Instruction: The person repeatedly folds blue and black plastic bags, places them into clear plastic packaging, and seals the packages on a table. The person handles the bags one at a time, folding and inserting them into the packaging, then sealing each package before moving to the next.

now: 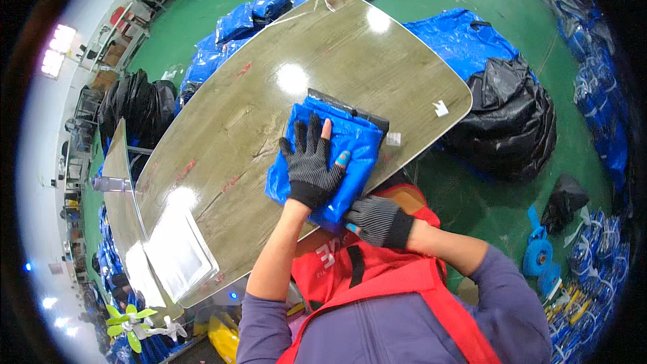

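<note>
A folded blue plastic sheet [357, 143] with a black band along its far edge lies on the wood-look table [242, 118], near the side where I am. My left hand [311, 168], in a black-and-grey striped glove with bare fingertips, presses flat on top of it with the fingers spread. At the sheet's near right corner, my right hand [381, 221] in a matching glove has its fingers curled around the edge. Part of those fingers is hidden. A blue wrap shows on my left thumb.
Blue packed bundles [236, 23] lie on the green floor beyond the table. A black-and-blue heap of sheeting [502, 118] sits right of it. Clear plastic sleeves [178, 259] rest at the table's left end, near a small fan [131, 323]. Blue tape rolls [538, 256] are at right.
</note>
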A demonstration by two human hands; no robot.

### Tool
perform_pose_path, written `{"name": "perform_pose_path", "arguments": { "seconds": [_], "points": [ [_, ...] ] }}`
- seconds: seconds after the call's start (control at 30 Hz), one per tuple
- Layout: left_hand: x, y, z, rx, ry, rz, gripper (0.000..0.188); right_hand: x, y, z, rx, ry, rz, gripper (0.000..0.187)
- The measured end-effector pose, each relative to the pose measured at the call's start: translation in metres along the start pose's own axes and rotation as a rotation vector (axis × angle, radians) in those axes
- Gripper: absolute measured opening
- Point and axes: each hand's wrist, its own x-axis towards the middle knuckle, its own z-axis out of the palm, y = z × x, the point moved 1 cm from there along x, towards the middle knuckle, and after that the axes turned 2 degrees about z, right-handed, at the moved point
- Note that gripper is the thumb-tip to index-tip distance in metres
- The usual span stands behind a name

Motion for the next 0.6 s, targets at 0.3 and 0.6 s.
{"name": "perform_pose_path", "arguments": {
  "seconds": [0.3, 0.6],
  "points": [
    [0.045, -0.026, -0.018, 0.103, -0.115, -0.031, 0.057, 0.064, 0.101, -0.052, -0.152, 0.582, -0.195, 0.067],
    [-0.053, -0.081, 0.024, -0.608, -0.244, -0.043, 0.053, -0.016, 0.089, -0.031, -0.277, 0.399, -0.48, 0.056]
  ]
}}
